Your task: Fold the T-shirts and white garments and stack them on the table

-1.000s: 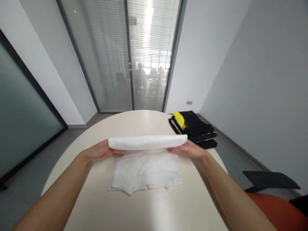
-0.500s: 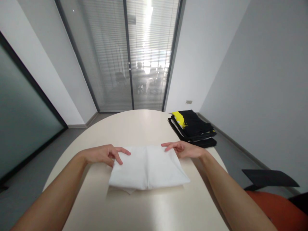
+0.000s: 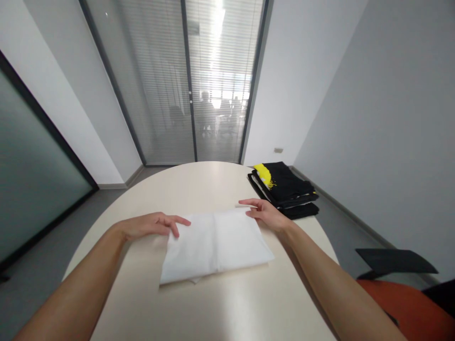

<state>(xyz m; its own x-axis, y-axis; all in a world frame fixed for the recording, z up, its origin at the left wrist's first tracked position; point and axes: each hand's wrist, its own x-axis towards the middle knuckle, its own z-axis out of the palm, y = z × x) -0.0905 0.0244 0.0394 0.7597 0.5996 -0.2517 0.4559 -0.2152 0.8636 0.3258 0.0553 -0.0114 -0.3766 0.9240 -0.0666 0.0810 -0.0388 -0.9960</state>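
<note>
A folded white cloth point(image 3: 213, 246) lies on the pale table in front of me, a faint crease running down its middle. My left hand point(image 3: 159, 224) is at its far left corner, fingertips on top and the thumb side hidden at the edge; the fingers pinch the cloth. At the far right corner my right hand point(image 3: 263, 213) grips the cloth between thumb and fingers, with the forefinger stretched out past the edge. A small corner of an under layer shows at the near edge.
A stack of folded black clothes point(image 3: 287, 187) with a yellow print sits at the table's right far edge. The rounded table point(image 3: 199, 180) reaches toward a glass partition with blinds. An orange and black chair point(image 3: 401, 303) stands at the lower right.
The right side of the cloth has moved away from me with my right hand, so its near edge now slants. My left hand has barely moved.
</note>
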